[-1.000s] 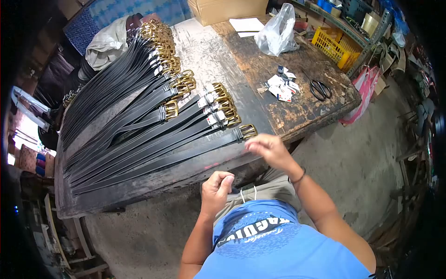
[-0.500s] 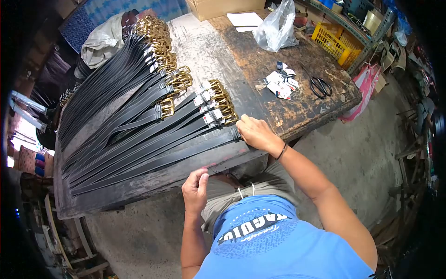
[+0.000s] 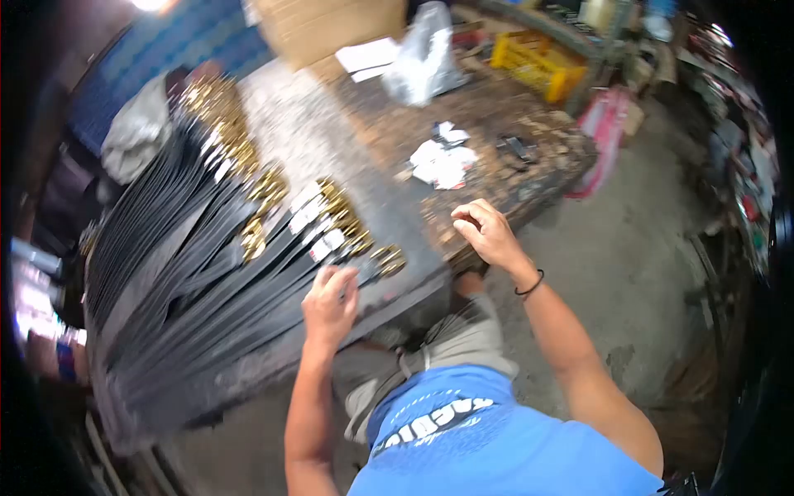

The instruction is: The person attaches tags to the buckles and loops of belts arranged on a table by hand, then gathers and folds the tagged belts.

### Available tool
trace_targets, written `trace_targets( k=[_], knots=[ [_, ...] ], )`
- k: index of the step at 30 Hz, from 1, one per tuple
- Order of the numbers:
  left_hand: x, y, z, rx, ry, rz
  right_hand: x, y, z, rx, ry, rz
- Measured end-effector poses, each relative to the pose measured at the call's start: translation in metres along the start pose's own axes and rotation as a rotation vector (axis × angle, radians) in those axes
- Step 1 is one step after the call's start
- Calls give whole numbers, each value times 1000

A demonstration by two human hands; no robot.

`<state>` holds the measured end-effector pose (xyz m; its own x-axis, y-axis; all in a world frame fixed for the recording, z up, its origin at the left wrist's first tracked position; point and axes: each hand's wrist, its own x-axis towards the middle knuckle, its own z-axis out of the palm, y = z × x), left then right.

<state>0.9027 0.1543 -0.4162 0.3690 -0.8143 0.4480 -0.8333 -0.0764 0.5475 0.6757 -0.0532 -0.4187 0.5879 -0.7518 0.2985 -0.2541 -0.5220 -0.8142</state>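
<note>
Black belts [image 3: 273, 289] with gold buckles [image 3: 335, 202] lie side by side along the table. My left hand [image 3: 331, 306] is over the front belts, fingers loosely bent and apart; whether it touches one cannot be made out. Just beyond its fingertips lies the nearest gold buckle [image 3: 389, 259]. White tags [image 3: 327, 244] sit on several belts near their buckles. My right hand [image 3: 490, 238] is raised near the table's front edge, away from the belts. A gap shows between its thumb and curled fingers, with nothing seen in it.
On the worn wooden tabletop [image 3: 364, 107] lie a pile of white tags [image 3: 444, 165] and blurred black scissors [image 3: 517, 150]. Farther back are a clear plastic bag [image 3: 423, 58], white paper [image 3: 366, 56] and a cardboard box [image 3: 327, 29]. A yellow crate [image 3: 538, 66] stands beyond.
My right hand has let go of the nearest belt's buckle end and lifted away to the right. My left hand has risen from the table edge to over the belts. The view has shifted and blurred.
</note>
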Motion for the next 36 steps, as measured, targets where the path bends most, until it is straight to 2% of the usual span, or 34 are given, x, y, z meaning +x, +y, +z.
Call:
trace_targets(
  k=[2, 5, 8, 10, 11, 12, 14, 16, 19, 21, 23, 25, 27, 29, 31, 33, 35, 36],
  knots=[
    [12, -5, 11, 36, -40, 121, 13, 33, -43, -166, 161, 2],
    [25, -4, 14, 113, -143, 155, 41, 87, -86, -375, 373, -37],
    [29, -6, 16, 116, -173, 137, 69, 114, -108, -509, 410, -101],
    [32, -5, 17, 119, -156, 154, 90, 134, -109, -660, 305, -135],
    [31, -8, 16, 123, -141, 166, 100, 159, -108, -742, 322, -314],
    [30, -14, 17, 184, -145, 165, 113, 169, -108, -829, 179, -140],
    [33, -10, 11, 178, -133, 167, 119, 136, -104, -903, -7, 142],
    [36, -10, 10, 207, -144, 193, 125, 136, -102, -924, 64, 104],
    [40, -8, 9, 203, -213, 208, 138, 132, -108, -906, 4, 267],
    [42, -11, 13, 233, -261, 227, 135, 138, -112, -874, 83, 315],
    [47, -14, 17, 257, -306, 253, 115, 134, -118, -720, 252, 250],
    [49, -16, 20, 283, -365, 305, 85, 119, -119, -105, 299, 396],
    [52, -16, 23, 277, -394, 306, 45, 123, -101, 503, 466, 255],
    [57, -17, 25, 297, -469, 379, -13, 73, -86, 857, 272, 280],
    [62, -18, 26, 342, -524, 423, -64, 34, -51, 1085, 243, 302],
    [65, -20, 27, 386, -583, 472, -100, 11, -26, 1225, -25, 295],
    [66, -21, 29, 387, -643, 453, -122, -3, 1, 1618, -225, 493],
    [67, -20, 30, 391, -651, 459, -131, -11, 14, 1692, -279, 572]
  ],
)
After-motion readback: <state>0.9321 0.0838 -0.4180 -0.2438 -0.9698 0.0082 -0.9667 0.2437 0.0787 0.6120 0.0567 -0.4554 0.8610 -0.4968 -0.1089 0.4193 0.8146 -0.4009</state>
